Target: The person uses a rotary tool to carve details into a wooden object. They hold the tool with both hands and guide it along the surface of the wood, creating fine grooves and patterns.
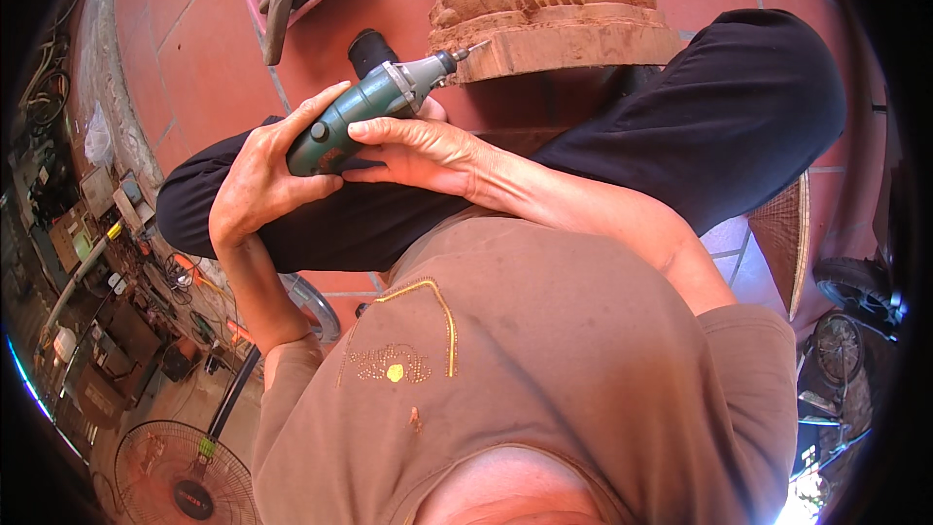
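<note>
A green and grey rotary tool [355, 122] lies across both my hands above my lap, its thin metal bit pointing up to the right. My left hand [267, 170] wraps round its rear end, fingers along the top and thumb beneath. Around its middle from the right, my right hand [428, 156] has the thumb on the casing; some of its fingers are hidden behind the tool. Just beyond the bit stands a carved wooden figure [544, 0] on a thick wooden base. The bit's tip appears close to the base's left end; I cannot tell whether they touch.
A pink basket [321, 2] of wooden-handled tools sits on the red tiled floor at the far left. A black cylindrical thing [371, 53] stands behind the rotary tool. A fan [185, 476] is at the lower left, amid clutter and cables. A wheel [855, 292] shows at right.
</note>
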`<state>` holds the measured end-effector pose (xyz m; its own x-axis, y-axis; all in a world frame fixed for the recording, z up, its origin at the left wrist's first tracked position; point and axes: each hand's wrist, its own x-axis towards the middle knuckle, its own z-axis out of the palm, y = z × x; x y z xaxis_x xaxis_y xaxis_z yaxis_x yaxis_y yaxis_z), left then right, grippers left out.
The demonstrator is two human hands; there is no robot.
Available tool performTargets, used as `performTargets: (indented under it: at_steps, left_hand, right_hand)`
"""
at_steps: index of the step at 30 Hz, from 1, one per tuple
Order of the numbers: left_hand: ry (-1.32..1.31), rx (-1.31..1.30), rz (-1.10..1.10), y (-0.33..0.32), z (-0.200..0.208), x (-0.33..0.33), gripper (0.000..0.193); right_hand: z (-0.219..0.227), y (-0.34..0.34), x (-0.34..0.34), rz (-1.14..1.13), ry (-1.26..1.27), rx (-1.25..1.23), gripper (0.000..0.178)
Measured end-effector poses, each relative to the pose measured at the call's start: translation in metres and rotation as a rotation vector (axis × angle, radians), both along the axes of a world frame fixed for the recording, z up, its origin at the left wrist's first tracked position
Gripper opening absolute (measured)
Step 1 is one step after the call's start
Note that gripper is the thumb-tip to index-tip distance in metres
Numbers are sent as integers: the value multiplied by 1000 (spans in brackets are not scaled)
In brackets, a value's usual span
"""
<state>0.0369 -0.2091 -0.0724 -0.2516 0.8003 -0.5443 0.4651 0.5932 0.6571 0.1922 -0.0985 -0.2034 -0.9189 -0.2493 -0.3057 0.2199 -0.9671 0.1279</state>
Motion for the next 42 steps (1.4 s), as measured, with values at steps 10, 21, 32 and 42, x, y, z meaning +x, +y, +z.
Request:
performTargets:
  at_steps: [10, 21, 32, 42]
  left_hand:
    - [-2, -47, 19, 3, 3, -1, 93]
    - [31, 12, -3, 1, 1, 3, 90]
    - [14, 5, -45, -2, 2, 4, 93]
    - [-54, -115, -43, 2, 8, 5, 92]
  right_hand:
    - [0, 4, -5, -25, 6, 14, 46]
    - [0, 1, -1, -24, 18, 7, 47]
    - [-1, -4, 7, 11, 22, -7, 55]
    - [-2, -11, 15, 33, 49, -61, 56]
